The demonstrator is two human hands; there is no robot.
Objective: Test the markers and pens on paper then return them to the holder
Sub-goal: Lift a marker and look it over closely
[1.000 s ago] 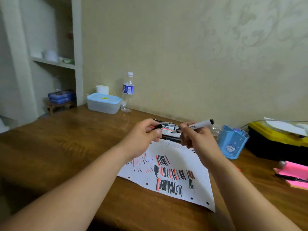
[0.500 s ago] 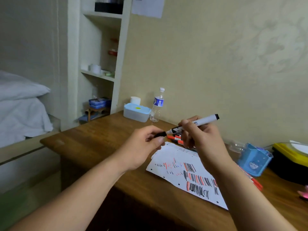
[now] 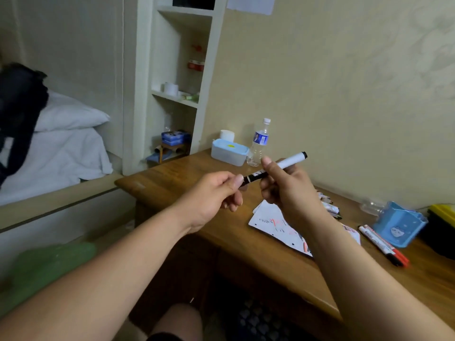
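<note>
Wooden desk [image 3: 187, 175]: is being used as the work surface; both hands are being held in the air above its near left part, not touching it.

Paper [image 3: 270, 222]: is lying flat on the desk, partly covered by the right forearm and streaked with red and black test strokes. Its bare patches are being left free for the next stroke.

Holder [image 3: 398, 225]: the blue holder is standing on the desk to the right of the paper, well apart from the hands.

Right hand [image 3: 288, 193]: its fingers are being curled round the marker's barrel. A firm, steady hold is being called for here, so that only the other hand does the pulling.

Left hand [image 3: 211, 195]: its thumb and forefinger are being pinched together on the black end.

Loose markers [image 3: 384, 244]: two are lying side by side just beside the holder.

Whiteboard marker [image 3: 290, 161]: is being held in the air between the hands, tilted, with its black end lower and to the left.

Cap [image 3: 246, 179]: it is probably being pulled off, though the seam is being hidden by the thumb. A straight pull along the barrel is being advised, with the tip pointed away from the skin.
</note>
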